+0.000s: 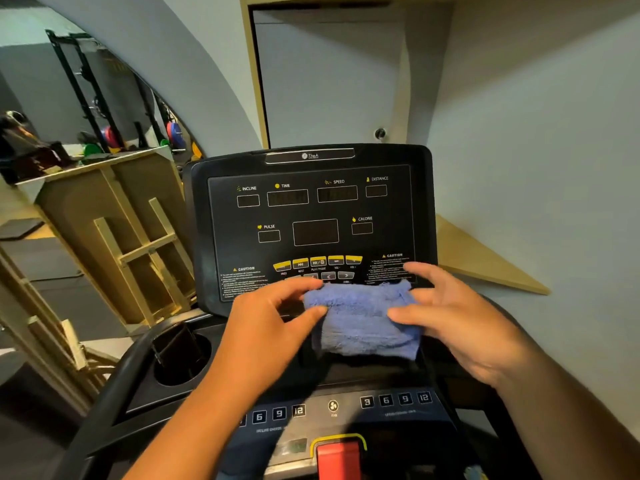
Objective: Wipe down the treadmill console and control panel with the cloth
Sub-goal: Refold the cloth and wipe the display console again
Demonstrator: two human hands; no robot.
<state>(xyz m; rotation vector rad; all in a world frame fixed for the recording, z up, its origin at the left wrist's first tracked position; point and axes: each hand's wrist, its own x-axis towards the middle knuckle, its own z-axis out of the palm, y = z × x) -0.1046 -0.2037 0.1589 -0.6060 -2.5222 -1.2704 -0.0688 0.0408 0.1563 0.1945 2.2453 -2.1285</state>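
Cloth point(360, 320) pinched by left hand point(273, 327) and right hand point(460, 323) fingers before black console point(311, 209), grey wall point(536, 133) behind.

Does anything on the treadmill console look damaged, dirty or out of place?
Nothing stands out. The console looks intact, with dark displays. Both hands, left hand and right hand, hold the blue cloth at its lower edge.

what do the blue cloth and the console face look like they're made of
Blue cloth: looks like terry or microfibre towelling, soft and matte; its surface is fuzzy and looped, and it folds limply between the left hand and right hand.

Console face: probably hard black plastic with a smooth, semi-gloss printed overlay; it shows faint sheen and flat printed labels.
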